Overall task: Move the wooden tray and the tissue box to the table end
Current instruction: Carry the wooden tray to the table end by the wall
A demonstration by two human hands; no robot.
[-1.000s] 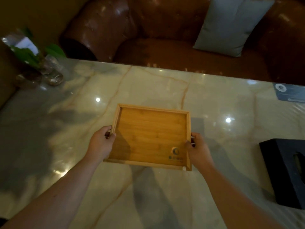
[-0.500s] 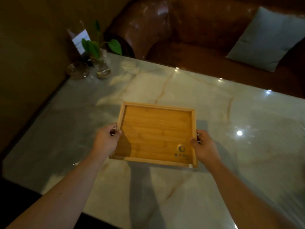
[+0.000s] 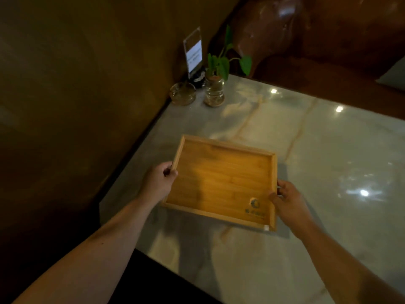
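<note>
Tray (image 3: 223,183) now carried leftward to the counter (image 3: 328,150) end near the plant (image 3: 221,64), both hands (image 3: 158,183) (image 3: 289,199) gripping its sides; tissue box out of view.

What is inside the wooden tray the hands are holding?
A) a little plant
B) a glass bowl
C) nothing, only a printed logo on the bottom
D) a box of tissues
C: the wooden tray, held by the left hand and right hand, is bare inside apart from its logo; the plant and glass dish stand on the table corner beyond it.
</note>
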